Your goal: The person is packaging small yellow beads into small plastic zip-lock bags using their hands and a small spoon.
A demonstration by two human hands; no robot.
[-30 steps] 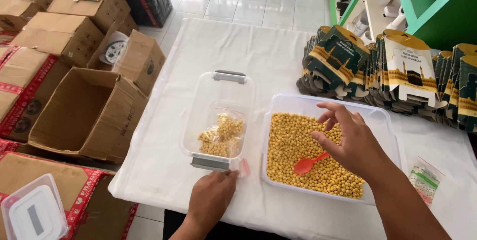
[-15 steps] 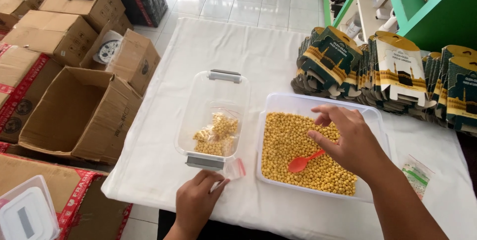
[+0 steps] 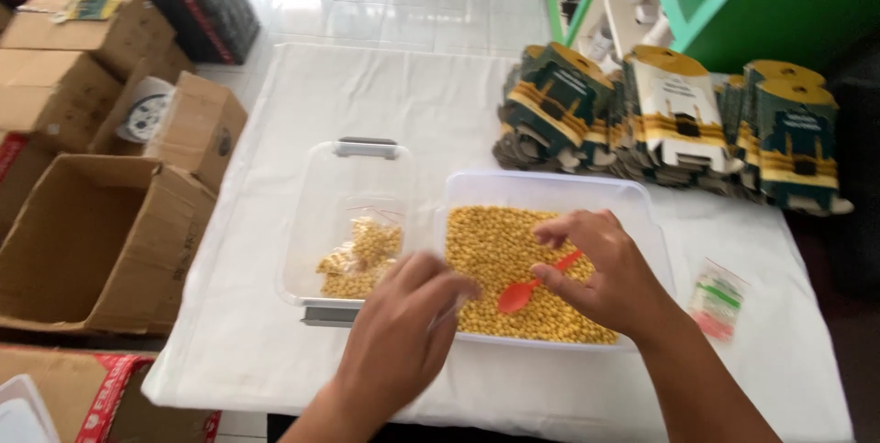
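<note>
Left hand hovers at the near rim of the bean tub, fingers curled; can't tell if it's holding anything. Right hand pinches the red spoon by its handle, bowl resting on the yellow beans: light, stiff plastic, so a handle-end pinch looks right, though the beans are loose and likely roll off. Beyond: clear bin with filled baggies, then cartons.

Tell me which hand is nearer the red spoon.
Right. The right hand has its fingers on the red spoon handle, over the yellow beans. The left hand sits just left of the spoon, not touching it.
</note>
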